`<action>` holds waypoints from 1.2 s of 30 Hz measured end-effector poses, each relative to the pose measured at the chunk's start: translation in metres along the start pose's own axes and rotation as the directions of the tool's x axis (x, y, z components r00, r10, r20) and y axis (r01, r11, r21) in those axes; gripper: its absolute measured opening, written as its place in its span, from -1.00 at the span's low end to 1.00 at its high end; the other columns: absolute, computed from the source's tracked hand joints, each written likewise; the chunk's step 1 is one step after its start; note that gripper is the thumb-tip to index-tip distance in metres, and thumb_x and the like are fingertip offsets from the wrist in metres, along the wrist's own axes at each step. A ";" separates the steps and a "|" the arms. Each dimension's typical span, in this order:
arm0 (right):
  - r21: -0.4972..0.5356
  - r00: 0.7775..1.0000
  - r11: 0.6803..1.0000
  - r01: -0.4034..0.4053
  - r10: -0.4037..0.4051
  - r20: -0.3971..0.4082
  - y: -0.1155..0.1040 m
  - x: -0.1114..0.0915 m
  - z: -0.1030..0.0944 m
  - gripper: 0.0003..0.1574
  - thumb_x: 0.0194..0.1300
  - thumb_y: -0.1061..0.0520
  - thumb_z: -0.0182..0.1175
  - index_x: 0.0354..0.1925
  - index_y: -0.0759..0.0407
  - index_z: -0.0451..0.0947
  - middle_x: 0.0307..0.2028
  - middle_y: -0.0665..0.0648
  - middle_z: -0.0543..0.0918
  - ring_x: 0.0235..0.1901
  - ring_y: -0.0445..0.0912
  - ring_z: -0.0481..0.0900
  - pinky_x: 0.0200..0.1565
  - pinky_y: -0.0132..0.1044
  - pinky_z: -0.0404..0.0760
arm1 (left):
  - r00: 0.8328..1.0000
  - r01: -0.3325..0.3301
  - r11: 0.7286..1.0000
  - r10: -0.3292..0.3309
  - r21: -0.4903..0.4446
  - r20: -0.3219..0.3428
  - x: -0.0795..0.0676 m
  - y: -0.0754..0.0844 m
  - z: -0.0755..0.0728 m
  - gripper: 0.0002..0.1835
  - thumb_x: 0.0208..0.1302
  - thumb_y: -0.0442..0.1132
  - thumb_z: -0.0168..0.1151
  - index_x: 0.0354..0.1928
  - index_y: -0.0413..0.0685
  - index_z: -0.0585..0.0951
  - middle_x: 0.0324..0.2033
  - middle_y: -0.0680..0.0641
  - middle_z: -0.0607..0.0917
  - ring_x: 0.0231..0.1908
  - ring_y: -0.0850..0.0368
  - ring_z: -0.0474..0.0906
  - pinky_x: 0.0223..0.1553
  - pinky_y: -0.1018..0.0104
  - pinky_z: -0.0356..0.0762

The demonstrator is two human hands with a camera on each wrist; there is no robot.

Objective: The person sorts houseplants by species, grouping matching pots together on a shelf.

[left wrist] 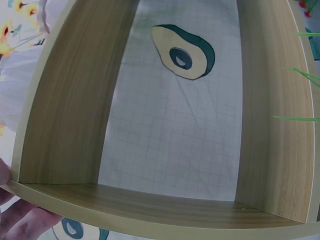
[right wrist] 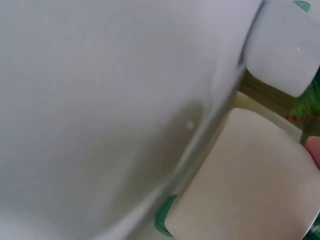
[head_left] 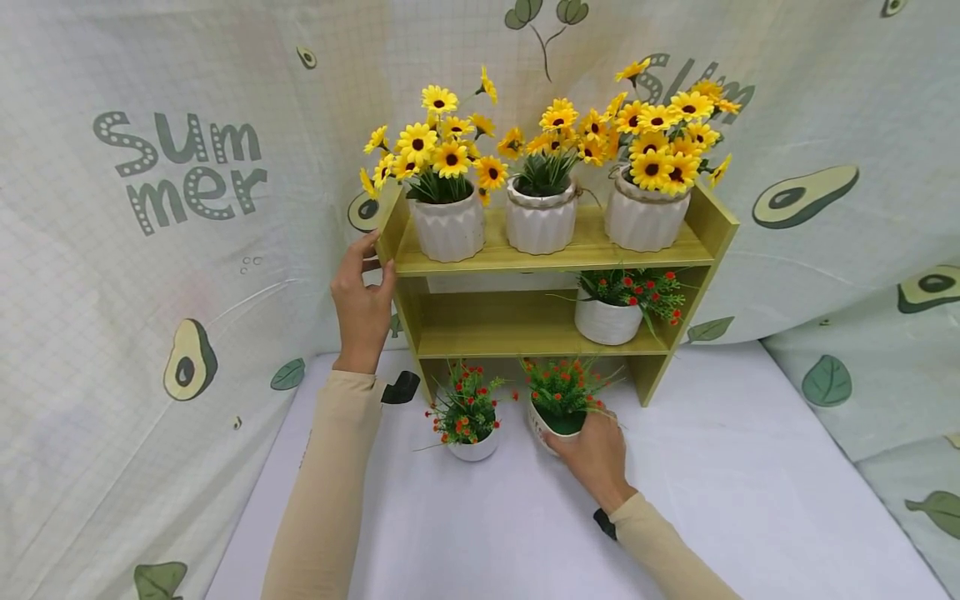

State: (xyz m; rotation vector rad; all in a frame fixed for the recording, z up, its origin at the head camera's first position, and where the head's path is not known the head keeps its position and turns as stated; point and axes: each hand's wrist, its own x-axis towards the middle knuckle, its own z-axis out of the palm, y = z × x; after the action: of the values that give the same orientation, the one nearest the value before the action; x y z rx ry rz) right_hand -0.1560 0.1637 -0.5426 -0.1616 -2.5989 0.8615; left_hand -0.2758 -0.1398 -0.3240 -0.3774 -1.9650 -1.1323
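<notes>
My left hand (head_left: 363, 304) grips the upper left side panel of a light wooden shelf (head_left: 517, 325), its fingertips (left wrist: 32, 220) at the panel's outer edge in the left wrist view. My right hand (head_left: 600, 458) holds a white pot (head_left: 542, 429) of green leaves and small red flowers, in front of the shelf's foot. In the right wrist view, that pot (right wrist: 245, 175) looms large and pale. Left of it, a second red-flowered plant (head_left: 467, 408) stands in a white pot. Whether the held pot touches the table is unclear.
Three white pots of yellow flowers (head_left: 446, 225) line the top board. On the middle board's right end sits another red-flowered plant in a white pot (head_left: 607, 321). A white-covered table (head_left: 735, 483) lies below; a printed cloth (head_left: 180, 283) hangs behind.
</notes>
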 end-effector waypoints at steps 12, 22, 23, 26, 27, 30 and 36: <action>-0.015 0.990 0.991 0.131 -0.132 -0.059 -0.023 -0.012 -0.050 -0.04 -0.20 -0.15 0.67 0.06 0.41 0.62 -0.07 0.33 0.68 0.00 0.27 0.58 -0.08 0.22 0.59 | 1.000 0.001 1.000 -0.001 0.007 0.005 -0.001 0.000 0.000 -0.56 0.45 -0.44 0.29 0.34 -0.21 0.58 0.04 -0.31 0.73 -0.07 -0.19 0.72 -0.32 0.75 0.46; -0.030 0.957 0.967 0.253 -0.255 -0.136 -0.042 -0.018 -0.086 0.08 -0.26 -0.13 0.67 0.14 0.43 0.53 -0.01 0.39 0.64 0.04 0.31 0.56 0.02 0.26 0.55 | 1.000 -0.015 1.000 0.015 0.019 0.010 -0.001 0.000 0.000 -0.56 0.47 -0.43 0.28 0.34 -0.21 0.57 0.04 -0.32 0.72 -0.07 -0.20 0.72 -0.32 0.75 0.46; -0.022 0.954 0.964 0.264 -0.264 -0.143 -0.044 -0.017 -0.088 0.10 -0.26 -0.12 0.67 0.16 0.43 0.52 0.01 0.40 0.63 0.05 0.31 0.55 0.03 0.26 0.54 | 1.000 -0.015 1.000 0.015 0.018 0.010 -0.001 -0.001 0.000 -0.56 0.47 -0.43 0.28 0.34 -0.21 0.57 0.04 -0.32 0.72 -0.07 -0.20 0.72 -0.32 0.75 0.46; -0.011 0.942 0.955 0.295 -0.293 -0.162 -0.051 -0.011 -0.094 0.09 -0.24 -0.10 0.65 0.18 0.45 0.53 0.04 0.42 0.63 0.07 0.32 0.55 0.04 0.28 0.54 | 1.000 -0.015 1.000 0.015 0.013 0.005 0.000 -0.002 0.000 -0.56 0.46 -0.44 0.28 0.34 -0.22 0.57 0.04 -0.32 0.72 -0.07 -0.20 0.72 -0.33 0.75 0.46; -0.009 0.940 0.953 0.302 -0.299 -0.166 -0.053 -0.009 -0.095 0.08 -0.22 -0.09 0.64 0.18 0.45 0.54 0.05 0.42 0.63 0.07 0.31 0.55 0.05 0.27 0.54 | 1.000 -0.014 1.000 0.014 0.013 0.004 0.000 -0.002 0.000 -0.56 0.46 -0.45 0.28 0.34 -0.21 0.57 0.04 -0.32 0.72 -0.07 -0.21 0.72 -0.33 0.75 0.46; -0.017 0.934 0.949 0.315 -0.313 -0.169 -0.059 0.000 -0.096 0.03 -0.18 -0.10 0.62 0.16 0.46 0.56 0.02 0.40 0.64 0.07 0.31 0.54 0.07 0.27 0.54 | 1.000 -0.013 1.000 0.013 0.010 0.002 0.000 -0.002 0.000 -0.56 0.45 -0.45 0.28 0.34 -0.21 0.58 0.03 -0.32 0.72 -0.07 -0.21 0.72 -0.34 0.76 0.46; -0.018 0.929 0.943 0.333 -0.331 -0.163 -0.069 0.021 -0.091 0.04 -0.12 -0.15 0.61 0.20 0.42 0.54 0.03 0.38 0.61 0.09 0.32 0.51 0.08 0.27 0.51 | 1.000 -0.021 1.000 0.021 0.017 0.005 0.000 -0.001 0.000 -0.56 0.46 -0.45 0.28 0.34 -0.21 0.57 0.03 -0.33 0.72 -0.08 -0.22 0.72 -0.32 0.76 0.47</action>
State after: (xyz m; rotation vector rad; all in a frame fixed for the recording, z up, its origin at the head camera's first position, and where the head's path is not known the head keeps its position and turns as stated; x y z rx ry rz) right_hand -0.1374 0.1631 -0.4281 0.1992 -2.3729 0.7053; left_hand -0.2765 -0.1408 -0.3249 -0.3920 -1.9694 -1.1019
